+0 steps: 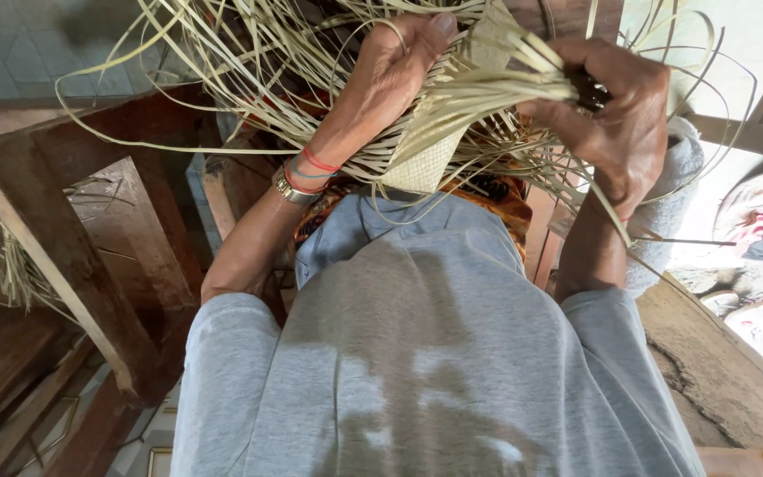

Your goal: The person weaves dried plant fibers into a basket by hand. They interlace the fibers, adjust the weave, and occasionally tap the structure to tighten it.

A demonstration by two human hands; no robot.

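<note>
Your left hand (395, 66) closes its grip over a fan of pale, flat straw-coloured weaving strips (487, 84), fingers curled across them and the thumb tip up near the top edge of the view. Your right hand (615, 110) has its grip shut too, bunching the same strips from the other side, fingers folded in towards the palm. Between and just below both hands hangs the finished part, a small pale woven mat panel of tight plaited strips (426, 159), held up in front of your chest rather than lying on any surface. Loose strip ends spray out in long curves above and to both sides of the hands.

Your left wrist carries a metal watch band (291, 189) and red and blue thread bracelets (315, 165). You wear a grey long-sleeved top (426, 353) over an orange patterned cloth (505, 193). A dark brown wooden frame (64, 238) stands on your left, with a few stray strips lying across it.
</note>
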